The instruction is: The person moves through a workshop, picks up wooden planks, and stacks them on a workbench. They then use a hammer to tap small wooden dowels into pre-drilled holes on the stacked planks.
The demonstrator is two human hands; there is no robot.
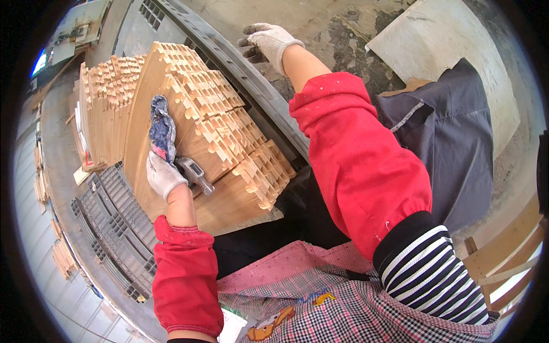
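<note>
My left hand (164,176), in a whitish work glove, is closed at the lower end of a bunched dark blue rag (162,128). Beside its fingers the metal head of a hammer (195,172) shows; where its handle runs is hidden. Both are over a stack of curved wooden boards (143,123), whose notched ends (217,114) face right. Out past the stack, my right hand (269,44), gloved too, stretches forward above the floor with its fingers apart and nothing in them.
Another stack of notched boards (106,108) stands behind at the left. A grey plastic pallet (223,48) edges the boards, and more pallet slats (114,223) show lower left. Dark cloth (443,137) lies at the right over a pale sheet (452,46).
</note>
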